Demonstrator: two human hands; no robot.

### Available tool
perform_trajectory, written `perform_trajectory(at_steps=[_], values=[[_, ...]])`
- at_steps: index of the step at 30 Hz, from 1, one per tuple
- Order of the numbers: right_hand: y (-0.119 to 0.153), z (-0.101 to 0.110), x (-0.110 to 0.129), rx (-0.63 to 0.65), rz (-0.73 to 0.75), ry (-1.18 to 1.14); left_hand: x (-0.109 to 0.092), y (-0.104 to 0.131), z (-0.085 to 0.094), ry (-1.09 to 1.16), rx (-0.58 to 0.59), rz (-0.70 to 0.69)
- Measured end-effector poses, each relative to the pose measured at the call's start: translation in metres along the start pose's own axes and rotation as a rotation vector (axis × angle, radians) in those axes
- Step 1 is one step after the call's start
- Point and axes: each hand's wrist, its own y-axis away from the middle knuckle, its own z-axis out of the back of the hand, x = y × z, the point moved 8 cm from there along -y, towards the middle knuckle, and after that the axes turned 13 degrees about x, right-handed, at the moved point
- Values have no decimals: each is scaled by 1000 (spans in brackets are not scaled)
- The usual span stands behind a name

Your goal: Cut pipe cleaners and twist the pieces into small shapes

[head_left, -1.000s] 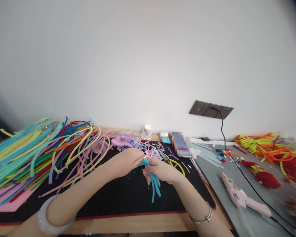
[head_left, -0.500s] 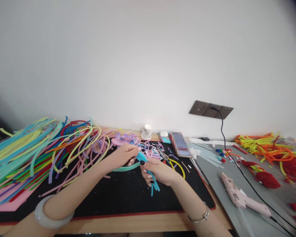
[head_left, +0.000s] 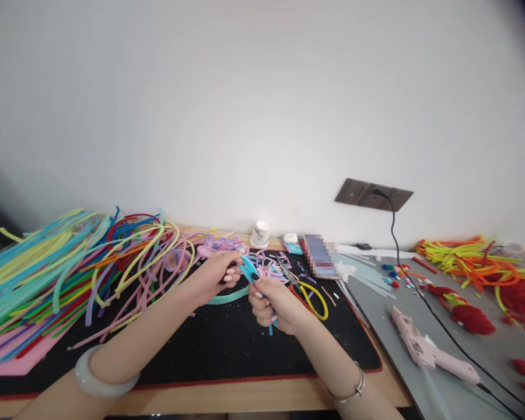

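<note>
Between my two hands runs a bundle of blue pipe cleaners [head_left: 248, 270]. My left hand [head_left: 221, 273] pinches its upper end, thumb and fingertips pressed together. My right hand [head_left: 275, 303] is closed around the lower part, with the thumb on top and a short blue tail showing below the fingers. Under and left of the hands, a mint-green bundle of pipe cleaners [head_left: 227, 297] lies curved on the black mat [head_left: 192, 356]. Just behind the hands are cut pink and purple pieces [head_left: 271, 269]. Yellow-handled scissors [head_left: 317, 300] rest right of my right hand.
Many coloured pipe cleaners [head_left: 70, 274] spread over the left side. A white cup [head_left: 260, 233], an earbud case [head_left: 290, 238] and a phone [head_left: 320, 256] stand along the back. At right lie a pink glue gun [head_left: 429, 350] with its black cord [head_left: 437, 321] and a red figure [head_left: 472, 318].
My right hand has closed further around the blue bundle, so less of its tail shows. My left hand has turned slightly, and its dark-nailed fingers now show. The scissors' handles are more exposed.
</note>
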Motion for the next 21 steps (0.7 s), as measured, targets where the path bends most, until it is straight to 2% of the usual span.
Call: perform_trajectory(at_steps=[5,9,11,13,15,18,21], values=[[1,-5,1,1,60,-86,0,-3,-3,115,-23,-38],[4,-1,-1,-19,112,-143,-10,-2,-8,63,56,-140],[5,1,-1,-7,144,-200,-9,1,-12,-8,107,-170],[4,1,-4,32,144,-269,3,1,-19,-63,172,-157],[1,-1,-9,72,114,-320,22,0,-31,-87,295,-100],[-4,-1,-15,54,88,-309,41,-5,-37,-37,298,-79],[0,6,-17,-79,63,-119,42,-11,-37,-39,242,-122]])
